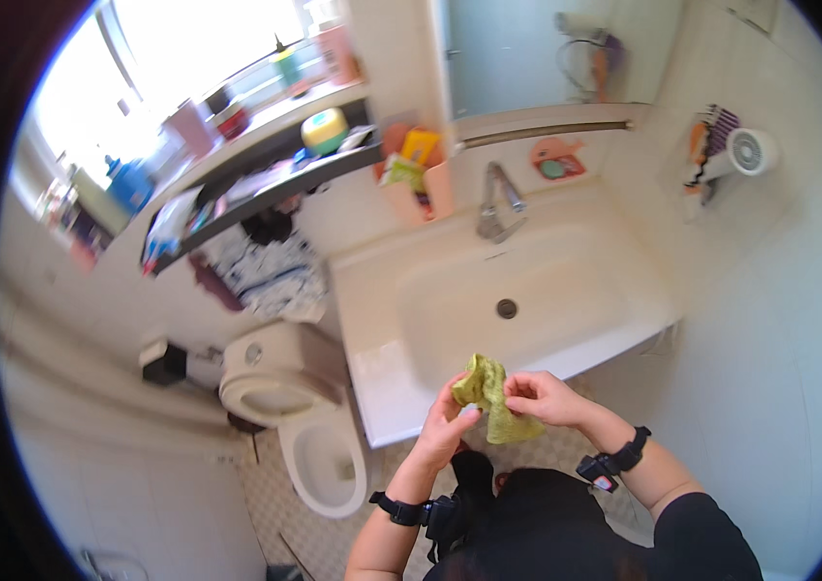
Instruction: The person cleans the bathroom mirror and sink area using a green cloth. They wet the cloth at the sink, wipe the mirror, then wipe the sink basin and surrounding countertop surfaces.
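A crumpled yellow-green cloth (pixel 507 423) is held between both hands just over the front edge of the washbasin (pixel 382 378). My left hand (pixel 449 421) grips its bunched upper left part between thumb and fingers. On the other side, my right hand (pixel 538 398) pinches the cloth's edge, and the rest of it hangs down below. Behind the hands lies the basin's round drain (pixel 506 309), with the metal faucet (pixel 498 207) at the back. Both wrists bear black straps with small devices.
A toilet with raised lid (pixel 324 465) stands left of the basin. Above it runs a dark shelf (pixel 266 196) with toiletries, beside a windowsill of bottles. A pink wall holder (pixel 418 192) and a soap dish (pixel 558 161) flank the faucet. A hair dryer (pixel 749 152) hangs at right.
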Action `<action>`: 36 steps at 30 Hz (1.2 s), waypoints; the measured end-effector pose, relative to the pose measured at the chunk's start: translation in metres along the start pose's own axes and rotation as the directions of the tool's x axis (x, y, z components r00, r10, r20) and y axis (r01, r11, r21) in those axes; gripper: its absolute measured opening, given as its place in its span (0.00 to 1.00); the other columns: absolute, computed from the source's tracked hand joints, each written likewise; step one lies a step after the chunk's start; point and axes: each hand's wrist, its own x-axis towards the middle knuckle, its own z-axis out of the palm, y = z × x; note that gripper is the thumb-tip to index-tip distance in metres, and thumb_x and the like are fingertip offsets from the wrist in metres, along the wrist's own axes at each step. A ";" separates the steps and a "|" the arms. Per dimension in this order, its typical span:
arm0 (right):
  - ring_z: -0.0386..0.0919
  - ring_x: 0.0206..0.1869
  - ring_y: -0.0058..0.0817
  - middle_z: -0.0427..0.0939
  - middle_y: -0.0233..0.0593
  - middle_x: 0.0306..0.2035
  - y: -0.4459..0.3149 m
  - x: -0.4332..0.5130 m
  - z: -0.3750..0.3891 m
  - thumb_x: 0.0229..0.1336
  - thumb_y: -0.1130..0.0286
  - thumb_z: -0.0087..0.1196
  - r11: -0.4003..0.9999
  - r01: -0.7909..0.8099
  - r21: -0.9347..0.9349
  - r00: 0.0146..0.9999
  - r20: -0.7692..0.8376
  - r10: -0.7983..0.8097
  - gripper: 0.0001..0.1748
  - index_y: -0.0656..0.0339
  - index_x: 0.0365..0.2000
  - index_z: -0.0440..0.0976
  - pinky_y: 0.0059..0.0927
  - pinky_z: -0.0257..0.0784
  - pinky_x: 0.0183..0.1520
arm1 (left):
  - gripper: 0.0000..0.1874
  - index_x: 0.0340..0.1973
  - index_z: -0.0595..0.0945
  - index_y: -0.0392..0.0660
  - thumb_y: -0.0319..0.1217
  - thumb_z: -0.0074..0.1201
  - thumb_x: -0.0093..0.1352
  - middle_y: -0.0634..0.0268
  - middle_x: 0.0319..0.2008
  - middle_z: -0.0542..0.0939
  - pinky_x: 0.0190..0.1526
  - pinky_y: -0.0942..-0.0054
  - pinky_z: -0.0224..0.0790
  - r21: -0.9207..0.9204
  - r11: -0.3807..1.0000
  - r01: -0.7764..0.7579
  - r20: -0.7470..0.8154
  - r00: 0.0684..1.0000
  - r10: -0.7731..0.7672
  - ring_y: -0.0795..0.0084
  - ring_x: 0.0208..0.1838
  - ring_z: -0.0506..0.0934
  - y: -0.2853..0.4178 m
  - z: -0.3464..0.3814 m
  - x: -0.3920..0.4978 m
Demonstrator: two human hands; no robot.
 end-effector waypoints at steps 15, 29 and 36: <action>0.78 0.43 0.44 0.80 0.42 0.42 -0.082 0.149 -0.239 0.53 0.77 0.51 0.249 0.105 -0.963 0.728 -0.096 -0.679 0.12 0.61 0.39 0.78 0.42 0.75 0.47 | 0.18 0.61 0.67 0.43 0.26 0.39 0.76 0.59 0.56 0.75 0.57 0.63 0.73 -0.268 0.941 0.208 -0.165 0.952 -0.257 0.64 0.56 0.77 -0.019 0.042 0.180; 0.79 0.35 0.50 0.79 0.51 0.28 -0.047 0.215 -0.275 0.50 0.75 0.52 0.351 0.134 -0.927 0.885 -0.047 -0.463 0.05 0.62 0.26 0.78 0.47 0.75 0.41 | 0.17 0.60 0.66 0.44 0.28 0.34 0.77 0.57 0.56 0.74 0.58 0.55 0.71 -0.405 0.910 -0.086 -0.446 0.888 -0.114 0.58 0.57 0.75 -0.027 0.088 0.291; 0.80 0.43 0.45 0.81 0.45 0.43 -0.034 0.197 -0.277 0.57 0.68 0.53 0.478 0.165 -0.863 0.890 -0.079 -0.449 0.14 0.52 0.44 0.79 0.41 0.76 0.45 | 0.17 0.60 0.66 0.43 0.28 0.34 0.77 0.57 0.57 0.73 0.58 0.55 0.71 -0.387 0.918 -0.085 -0.452 0.885 -0.109 0.58 0.57 0.75 -0.021 0.075 0.314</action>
